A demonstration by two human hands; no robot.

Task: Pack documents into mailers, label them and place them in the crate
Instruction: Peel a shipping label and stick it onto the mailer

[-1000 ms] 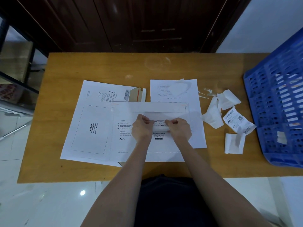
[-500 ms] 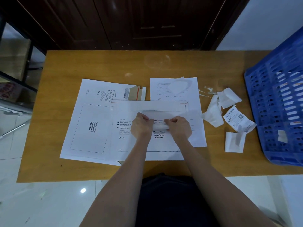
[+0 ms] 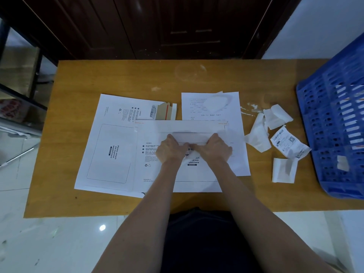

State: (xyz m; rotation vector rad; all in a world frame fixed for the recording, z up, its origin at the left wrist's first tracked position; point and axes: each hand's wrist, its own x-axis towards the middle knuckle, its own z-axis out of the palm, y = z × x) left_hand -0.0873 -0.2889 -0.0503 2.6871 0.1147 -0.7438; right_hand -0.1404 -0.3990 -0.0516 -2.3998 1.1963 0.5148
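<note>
A white mailer (image 3: 153, 174) printed "Please attach the express waybill here" lies flat on the wooden table (image 3: 118, 75) in front of me. Over its waybill box lies a pale shipping label (image 3: 194, 137), with a barcode showing between my hands. My left hand (image 3: 171, 149) grips the label's left end and my right hand (image 3: 214, 149) grips its right end, knuckles up, low against the mailer. A second white mailer (image 3: 110, 154) lies to the left, partly under the first. A printed document sheet (image 3: 210, 107) lies behind. The blue slatted crate (image 3: 334, 115) stands at the right.
Crumpled white backing scraps (image 3: 258, 134) and a folded piece (image 3: 281, 170) lie between the mailer and the crate, with a loose printed label (image 3: 287, 142) among them. A dark wooden door stands behind the table. Pale tiled floor shows around it.
Both hands have stayed on the label and moved a little apart along it, so the barcode now shows between them. The label lies lower on the mailer.
</note>
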